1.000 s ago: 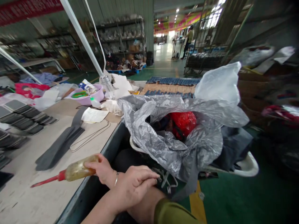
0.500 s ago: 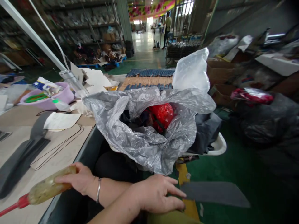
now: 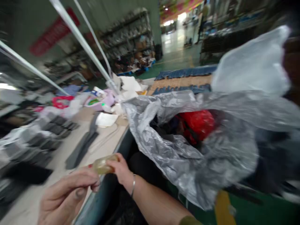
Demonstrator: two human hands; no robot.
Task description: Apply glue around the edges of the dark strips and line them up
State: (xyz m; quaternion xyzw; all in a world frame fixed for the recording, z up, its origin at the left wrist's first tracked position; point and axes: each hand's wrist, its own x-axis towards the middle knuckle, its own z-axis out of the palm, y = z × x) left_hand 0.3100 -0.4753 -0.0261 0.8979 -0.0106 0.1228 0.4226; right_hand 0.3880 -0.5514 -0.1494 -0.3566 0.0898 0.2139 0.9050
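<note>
Your right hand had its grip wrapped around the base end of the amber bottle, which lay nearly sideways in the air by the near edge of the table; holding it that far back probably left the red cap end free and pointed away from your arm. Your left hand was in front of that end, its fingers curled and close together, hiding most of the cap, and from this angle I cannot tell whether its grip held anything or touched the bottle. Beyond the bottle, the dark grey strips lay lengthwise on the table, likely put there to be within easy reach, with the white paper just past them. The stacks of dark pieces sat in rows to the left, perhaps grouped so they could be counted or picked up in order, though blur hid their details. On your right, the silver-grey bag had its mouth spread wide, presumably so the red bundle and darker contents could be reached
</note>
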